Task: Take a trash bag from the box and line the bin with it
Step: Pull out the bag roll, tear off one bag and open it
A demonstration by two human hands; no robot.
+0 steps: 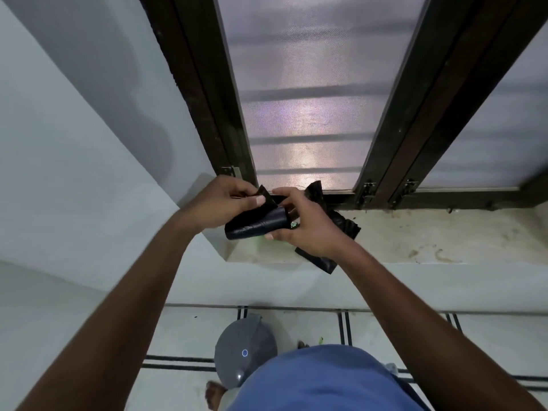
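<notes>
Pinching a loose corner of the black trash bag (256, 223), the left hand (219, 203) has its thumb and fingers (260, 200) closed on the plastic, while the right hand (308, 226) curls around the rolled part and what seems to be a green box hidden under its palm; I cannot tell that for sure. Both hands work just above the window sill (430, 241), with more black plastic (344, 223) trailing behind the right hand onto the stone. The roll's long axis runs left to right between the 2 hands, so the free end lies toward the left hand. Judging from this, separating 1 bag comes next. The grey bin (244, 348) stands on the floor directly below, lid closed, unlined.
</notes>
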